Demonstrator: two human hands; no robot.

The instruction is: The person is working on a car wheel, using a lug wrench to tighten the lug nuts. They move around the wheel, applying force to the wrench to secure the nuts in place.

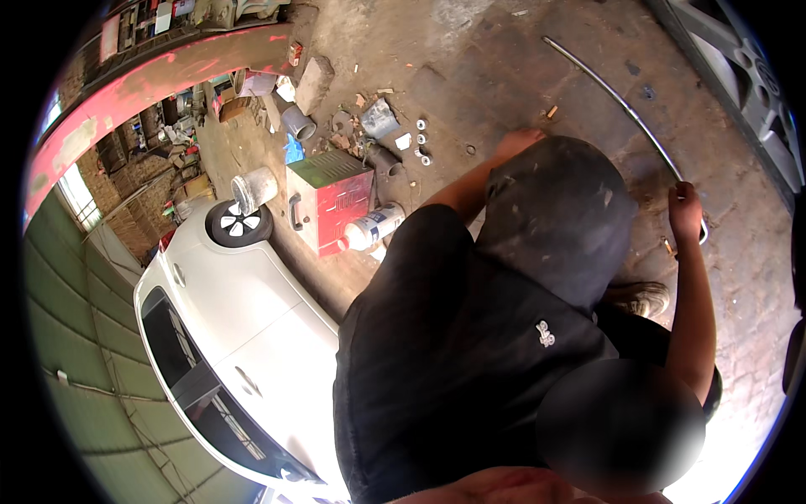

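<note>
My right hand (687, 212) is closed around a long, thin silver metal bar (625, 105) near its lower, bent end. The bar runs far across the floor, up and to the left; the wide lens may add to its curve. Past my raised, dark-clothed knee (562, 214), my left hand (522, 140) shows only in part. The knee hides its fingers, so I cannot see whether they hold anything. Below my right hand, a shoe (642, 298) rests on the floor.
A red metal box with a green top (329, 202) stands to the left, beside a white bottle with a red cap (372, 227). Several small cylindrical parts (423, 141) lie nearby. A white car (243, 311) is at the left. A grey spoked wheel (756, 80) is at the far right.
</note>
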